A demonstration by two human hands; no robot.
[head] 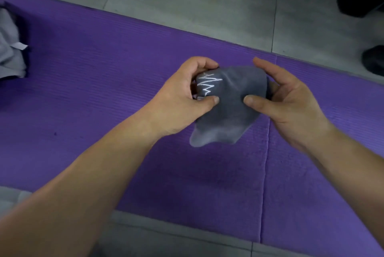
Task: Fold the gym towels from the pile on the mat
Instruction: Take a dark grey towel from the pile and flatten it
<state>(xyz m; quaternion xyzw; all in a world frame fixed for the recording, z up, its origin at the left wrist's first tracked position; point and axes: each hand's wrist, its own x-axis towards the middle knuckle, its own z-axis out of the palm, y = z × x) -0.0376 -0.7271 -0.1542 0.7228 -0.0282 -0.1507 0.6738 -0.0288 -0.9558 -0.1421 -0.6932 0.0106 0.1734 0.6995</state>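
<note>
Seemingly early on: both hands, left (182, 94) and right (278, 99), pinch one bunched grey towel (226, 109) above the purple mat (104, 90), unfolded yet; more towels (10, 49) wait at nine o'clock.

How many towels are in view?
2: a dark grey towel gripped by the left hand and right hand above the purple mat, a light grey towel at its left edge; others may hide there.
</note>
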